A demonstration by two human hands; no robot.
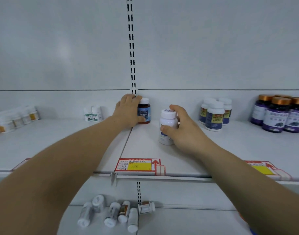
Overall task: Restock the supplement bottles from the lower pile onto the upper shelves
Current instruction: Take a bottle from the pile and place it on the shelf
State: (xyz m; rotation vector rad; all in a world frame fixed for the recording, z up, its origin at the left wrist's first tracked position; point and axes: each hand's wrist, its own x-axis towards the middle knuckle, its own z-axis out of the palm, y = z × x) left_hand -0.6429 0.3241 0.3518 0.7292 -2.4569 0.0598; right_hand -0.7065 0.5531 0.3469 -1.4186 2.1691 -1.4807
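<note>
Bottles on the shelf [230, 150], your left hand [128, 111] curled round a brown bottle [144, 111], your right hand [182, 126] gripping a white bottle [167, 126], pile [114, 212] lying below.

One head-worn wide-angle view — close, forward and slightly down onto the upper shelf [179, 160].
</note>
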